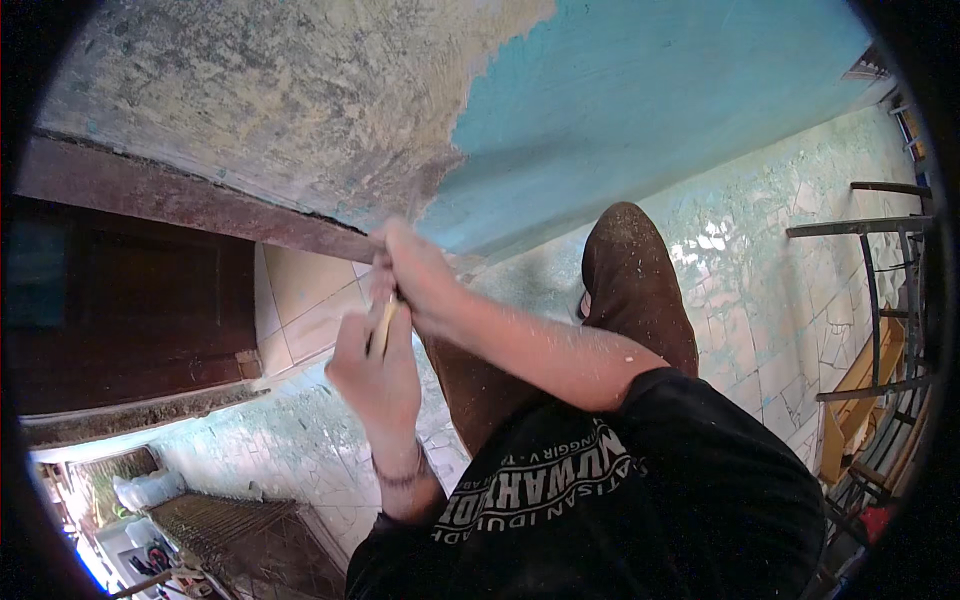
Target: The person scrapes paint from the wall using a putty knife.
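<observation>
My left hand (381, 367) grips the pale yellow handle (385, 327) of a hand tool. My right hand (411, 262) is beyond it, its blurred fingers curled around the front part of the same tool. The tool's working end is hidden, so its kind cannot be told. Both hands are close to the end of a reddish-brown door frame (187, 214), at the lower edge of the wall. The wall has bare, mottled plaster (300, 97) on the left and blue paint (637, 97) on the right. Pale specks dot my right forearm and brown trousers.
A dark wooden door (150, 300) stands at the left. My bent knee (630, 255) is over the tiled floor (742, 322), which is spattered with paint and debris. Metal racks (874, 300) and a yellowish wooden piece (859, 412) are at the right. A lattice-like panel (232, 532) lies at lower left.
</observation>
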Available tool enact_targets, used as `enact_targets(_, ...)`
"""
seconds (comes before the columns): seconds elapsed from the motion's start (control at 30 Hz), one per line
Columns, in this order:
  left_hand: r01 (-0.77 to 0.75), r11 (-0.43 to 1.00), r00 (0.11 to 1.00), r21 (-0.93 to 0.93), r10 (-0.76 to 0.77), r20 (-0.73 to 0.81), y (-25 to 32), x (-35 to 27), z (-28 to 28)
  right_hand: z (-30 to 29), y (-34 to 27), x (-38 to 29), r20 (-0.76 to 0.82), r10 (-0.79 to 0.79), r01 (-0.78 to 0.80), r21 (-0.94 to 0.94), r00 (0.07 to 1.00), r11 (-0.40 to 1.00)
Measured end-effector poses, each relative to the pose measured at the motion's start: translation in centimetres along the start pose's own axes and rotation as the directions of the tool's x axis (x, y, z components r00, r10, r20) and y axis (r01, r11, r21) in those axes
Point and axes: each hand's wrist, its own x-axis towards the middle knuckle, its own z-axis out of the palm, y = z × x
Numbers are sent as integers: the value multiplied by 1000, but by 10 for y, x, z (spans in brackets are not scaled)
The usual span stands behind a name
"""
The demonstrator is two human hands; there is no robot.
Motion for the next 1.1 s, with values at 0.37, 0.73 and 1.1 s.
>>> enact_targets(0.37, -8, 992, 997, -123, 17, 76, -2, 19, -6, 13, -13, -12, 15, 57, -58, 121, 998, 991)
enact_targets(0.73, -171, 983, 972, 72, 156, 175, 12, 17, 10, -9, -18, -7, -40, 38, -29, 206, 999, 978)
enact_targets(1.1, -198, 976, 979, -87, 201, 35, 4, 3, 10, -4, -18, -23, 25, 49, -51, 100, 998, 994)
